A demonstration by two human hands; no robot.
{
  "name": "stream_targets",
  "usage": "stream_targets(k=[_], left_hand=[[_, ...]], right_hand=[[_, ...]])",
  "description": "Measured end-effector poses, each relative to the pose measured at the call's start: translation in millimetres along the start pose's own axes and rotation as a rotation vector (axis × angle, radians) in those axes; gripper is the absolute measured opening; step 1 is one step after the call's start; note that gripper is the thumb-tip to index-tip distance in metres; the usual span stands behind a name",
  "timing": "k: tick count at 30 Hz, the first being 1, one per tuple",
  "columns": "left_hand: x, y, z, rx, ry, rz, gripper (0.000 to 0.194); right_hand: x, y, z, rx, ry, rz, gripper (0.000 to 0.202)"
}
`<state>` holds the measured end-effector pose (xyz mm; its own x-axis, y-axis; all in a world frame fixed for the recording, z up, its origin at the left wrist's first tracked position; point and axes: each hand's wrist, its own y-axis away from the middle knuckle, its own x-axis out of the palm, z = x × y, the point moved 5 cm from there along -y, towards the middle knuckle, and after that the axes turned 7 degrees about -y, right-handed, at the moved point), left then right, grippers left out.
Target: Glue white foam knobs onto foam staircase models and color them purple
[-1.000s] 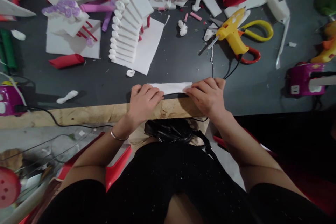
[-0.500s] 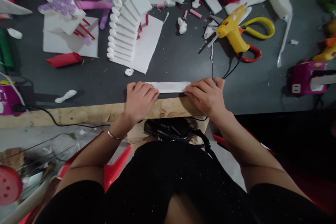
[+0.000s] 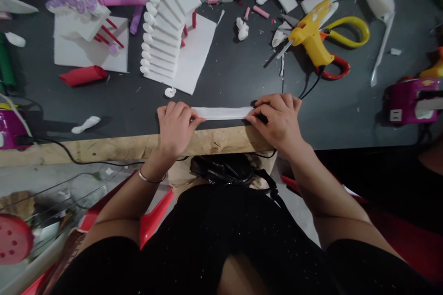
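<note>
A narrow white strip (image 3: 223,113) lies level across the dark table near its wooden front edge. My left hand (image 3: 177,124) pinches the strip's left end between thumb and fingers. At the other end, my right hand (image 3: 275,119) grips the strip with thumb and fingertips. Beyond the strip stands a white stepped piece (image 3: 169,37) edged with small white rosettes and resting on red posts over a white sheet. A small white rosette (image 3: 170,92) sits just above my left hand.
A yellow glue gun (image 3: 311,32) lies by scissors (image 3: 349,32) at the right, its cable running near my right hand. Further left are a red roll (image 3: 83,75) and a white piece with purple flowers (image 3: 81,4). Purple devices (image 3: 411,101) stand at both sides.
My left hand has shifted slightly left, its thumb now showing along the strip's end. My right hand has lifted its knuckles, opening a gap between thumb and fingers. The view has moved slightly.
</note>
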<state>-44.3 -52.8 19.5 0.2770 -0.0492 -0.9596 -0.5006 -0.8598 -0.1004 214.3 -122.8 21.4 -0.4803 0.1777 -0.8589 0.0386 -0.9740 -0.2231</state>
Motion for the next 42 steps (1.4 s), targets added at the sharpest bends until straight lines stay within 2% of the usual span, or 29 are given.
stream_targets(k=[8, 14, 18, 24, 33, 38, 40, 42], left_hand=[[0.1, -7, 8, -0.051, 0.047, 0.038, 0.030], [-7.0, -8, 8, -0.038, 0.054, 0.147, 0.023], [-10.1, -9, 7, -0.043, 0.026, 0.194, 0.020], [-8.2, -14, 9, -0.068, 0.018, 0.192, 0.023], [-8.7, -18, 11, -0.140, 0.068, 0.194, 0.026], [-8.4, -13, 20, -0.141, 0.148, 0.120, 0.012], [-12.2, -6, 19, -0.114, 0.152, 0.035, 0.007], [-18.5, 3, 8, -0.046, 0.120, -0.098, 0.006]], right_hand=[[2, -2, -3, 0.036, -0.004, 0.021, 0.015], [0, -2, -3, 0.095, -0.027, 0.053, 0.012], [-2, -2, 0, 0.131, -0.056, 0.031, 0.013], [-6, -3, 3, 0.134, -0.068, -0.023, 0.018], [-2, -2, -1, 0.148, -0.016, 0.038, 0.015], [-1, -3, -4, 0.189, -0.067, 0.038, 0.014], [-1, -5, -3, 0.202, -0.078, 0.052, 0.017], [-2, -7, -2, 0.210, -0.076, 0.074, 0.019]])
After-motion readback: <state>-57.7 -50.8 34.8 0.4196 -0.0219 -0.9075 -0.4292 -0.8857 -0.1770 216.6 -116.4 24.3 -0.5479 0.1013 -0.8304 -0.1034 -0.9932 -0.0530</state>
